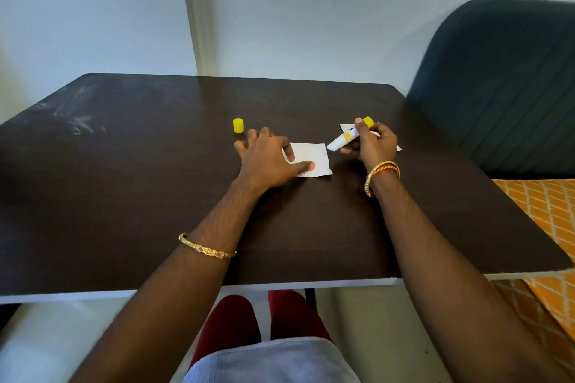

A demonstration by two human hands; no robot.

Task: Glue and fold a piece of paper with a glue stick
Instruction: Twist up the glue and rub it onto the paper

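head | left hand (267,158) fingers spread, pressing paper (311,158) | right hand (375,143) fingers clamped round glue stick (345,138)

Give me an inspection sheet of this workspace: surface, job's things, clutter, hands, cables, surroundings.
Surface: dark table, pale smudges at its far left.
Job's things: white paper lying flat; glue stick uncapped, tip angled toward the paper; yellow cap standing apart, beyond the left hand.
Clutter: second paper piece partly hidden behind the right hand.
Hands: left hand presses the paper's left edge with finger and thumb; right hand grips the glue stick above the table.
Cables: nothing seen.
Surroundings: pale wall; dark chair at right; orange patterned fabric beside the table.
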